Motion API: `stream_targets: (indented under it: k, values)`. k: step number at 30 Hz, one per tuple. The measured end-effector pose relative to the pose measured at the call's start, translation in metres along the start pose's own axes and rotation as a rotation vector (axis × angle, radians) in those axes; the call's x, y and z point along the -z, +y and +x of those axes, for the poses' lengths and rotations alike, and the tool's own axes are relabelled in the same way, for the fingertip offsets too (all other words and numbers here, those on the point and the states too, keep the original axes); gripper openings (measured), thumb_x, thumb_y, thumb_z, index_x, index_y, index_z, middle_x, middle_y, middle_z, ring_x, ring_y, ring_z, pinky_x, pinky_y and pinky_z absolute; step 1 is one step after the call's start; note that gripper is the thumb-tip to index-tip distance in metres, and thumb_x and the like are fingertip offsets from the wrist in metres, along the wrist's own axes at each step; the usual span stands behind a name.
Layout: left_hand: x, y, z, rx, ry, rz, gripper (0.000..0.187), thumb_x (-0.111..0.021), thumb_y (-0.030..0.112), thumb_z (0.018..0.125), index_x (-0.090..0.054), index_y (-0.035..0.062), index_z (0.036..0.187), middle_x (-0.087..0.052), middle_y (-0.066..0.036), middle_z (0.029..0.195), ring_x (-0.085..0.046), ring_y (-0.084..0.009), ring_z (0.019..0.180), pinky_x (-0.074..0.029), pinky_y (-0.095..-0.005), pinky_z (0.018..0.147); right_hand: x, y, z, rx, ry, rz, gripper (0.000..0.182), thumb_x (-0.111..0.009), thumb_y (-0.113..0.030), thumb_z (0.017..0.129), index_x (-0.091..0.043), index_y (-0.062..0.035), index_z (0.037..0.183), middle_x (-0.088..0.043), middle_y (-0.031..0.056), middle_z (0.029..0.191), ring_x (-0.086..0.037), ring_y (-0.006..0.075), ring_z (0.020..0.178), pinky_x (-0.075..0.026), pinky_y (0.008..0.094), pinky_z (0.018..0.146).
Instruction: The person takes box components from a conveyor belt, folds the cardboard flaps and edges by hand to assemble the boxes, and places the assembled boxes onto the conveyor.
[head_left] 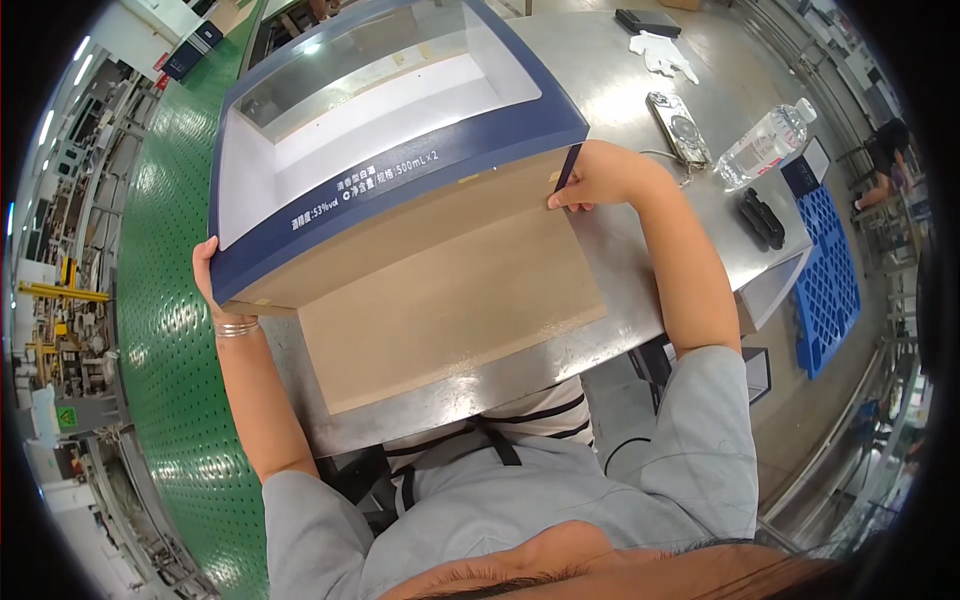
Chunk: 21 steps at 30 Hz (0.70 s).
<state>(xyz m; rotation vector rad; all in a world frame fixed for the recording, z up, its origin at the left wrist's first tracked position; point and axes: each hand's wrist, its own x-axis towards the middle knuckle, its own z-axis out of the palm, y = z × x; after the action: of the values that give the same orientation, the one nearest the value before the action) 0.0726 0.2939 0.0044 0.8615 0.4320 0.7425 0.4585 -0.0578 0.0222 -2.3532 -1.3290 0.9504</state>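
Note:
A dark blue packaging box (405,180) with a large window and white printing is tilted on the metal table in front of me. Its window shows a white inside. From its lower edge a plain brown cardboard flap (450,310) spreads toward me over the table. My left hand (208,275) grips the box's left front corner, its fingers partly hidden behind the side. At the opposite corner my right hand (605,178) is closed, thumb and fingers pinching the box's edge by the flap.
On the metal table (620,255) to the right lie a white glove (662,55), a phone-like device in a patterned case (680,128), a clear water bottle (768,145) and a small black object (762,218). A blue plastic pallet (828,280) is on the floor beyond.

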Motion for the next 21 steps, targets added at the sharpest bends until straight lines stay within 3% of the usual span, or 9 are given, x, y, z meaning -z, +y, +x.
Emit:
stream_targets:
  k: [2, 4, 6, 7, 11, 18, 19, 21]
  values:
    - [0.0, 0.002, 0.0, -0.011, -0.002, 0.001, 0.044, -0.051, 0.025, 0.089, -0.061, -0.0018, 0.123, -0.069, -0.018, 0.113, -0.067, -0.026, 0.09, -0.051, -0.0345, 0.083, 0.001, 0.0, 0.001, -0.028, -0.026, 0.014, 0.026, -0.079, -0.03, 0.081, -0.074, -0.0042, 0.08, -0.069, 0.0026, 0.071, -0.063, 0.0169, 0.068, -0.049, 0.0269, 0.068]
    - [0.0, 0.003, 0.002, -0.011, -0.003, 0.003, 0.044, -0.051, 0.025, 0.089, -0.061, -0.0016, 0.123, -0.069, -0.018, 0.113, -0.066, -0.0259, 0.09, -0.051, -0.0346, 0.083, 0.003, 0.002, -0.005, 0.063, 0.183, 0.043, 0.022, -0.079, -0.021, 0.081, -0.073, -0.0057, 0.096, -0.07, 0.0046, 0.087, -0.063, 0.0173, 0.079, -0.049, 0.0274, 0.076]
    - [0.001, 0.001, 0.001, -0.007, 0.008, -0.001, 0.044, -0.051, 0.025, 0.089, -0.061, -0.0013, 0.123, -0.069, -0.018, 0.114, -0.066, -0.0258, 0.09, -0.051, -0.0346, 0.083, 0.004, 0.003, -0.01, 0.154, 0.381, 0.066, 0.032, -0.078, -0.011, 0.08, -0.072, -0.0072, 0.112, -0.072, 0.0067, 0.102, -0.064, 0.0176, 0.09, -0.05, 0.0279, 0.084]
    - [0.002, 0.001, -0.001, -0.007, 0.01, -0.005, 0.044, -0.051, 0.025, 0.089, -0.061, -0.0013, 0.123, -0.069, -0.018, 0.114, -0.066, -0.0258, 0.09, -0.051, -0.0346, 0.083, 0.004, 0.001, -0.012, 0.153, 0.379, 0.063, 0.032, -0.078, -0.011, 0.08, -0.072, -0.0072, 0.112, -0.072, 0.0067, 0.102, -0.064, 0.0176, 0.09, -0.05, 0.0279, 0.084]
    - [0.002, 0.002, 0.0, -0.013, 0.004, -0.007, 0.044, -0.051, 0.025, 0.089, -0.061, -0.0006, 0.123, -0.069, -0.017, 0.114, -0.066, -0.0256, 0.091, -0.051, -0.0348, 0.083, 0.007, -0.008, -0.017, 0.661, 0.586, 0.456, 0.047, -0.074, -0.005, 0.08, -0.066, -0.009, 0.126, -0.057, 0.0099, 0.135, -0.056, 0.023, 0.113, -0.046, 0.0348, 0.098]
    - [0.003, -0.002, 0.005, -0.08, 0.104, 0.031, 0.046, -0.053, 0.03, 0.089, -0.061, 0.0006, 0.124, -0.069, -0.017, 0.114, -0.066, -0.0258, 0.091, -0.051, -0.0354, 0.084, 0.012, 0.006, -0.013, 0.746, 0.537, 0.468, 0.05, -0.07, 0.002, 0.08, -0.068, -0.0138, 0.127, -0.043, 0.0117, 0.149, -0.052, 0.0215, 0.12, -0.047, 0.0335, 0.095]
    - [-0.019, -0.01, 0.0, -0.103, 0.19, 0.042, 0.049, -0.053, 0.037, 0.09, -0.062, 0.0016, 0.123, -0.069, -0.017, 0.114, -0.067, -0.0259, 0.092, -0.051, -0.0373, 0.085, 0.014, 0.009, -0.013, 0.775, 0.52, 0.48, 0.05, -0.07, 0.002, 0.08, -0.068, -0.0138, 0.127, -0.043, 0.0117, 0.149, -0.052, 0.0215, 0.12, -0.047, 0.0335, 0.095]
    - [-0.004, -0.02, 0.009, -0.036, 0.045, -0.1, 0.055, -0.051, 0.048, 0.094, -0.063, 0.0042, 0.124, -0.069, -0.016, 0.116, -0.067, -0.0258, 0.096, -0.051, -0.039, 0.086, 0.017, 0.011, -0.009, 0.823, 0.54, 0.454, 0.046, -0.072, -0.004, 0.081, -0.068, -0.012, 0.127, -0.038, 0.0127, 0.154, -0.047, 0.0254, 0.13, -0.045, 0.0352, 0.1]
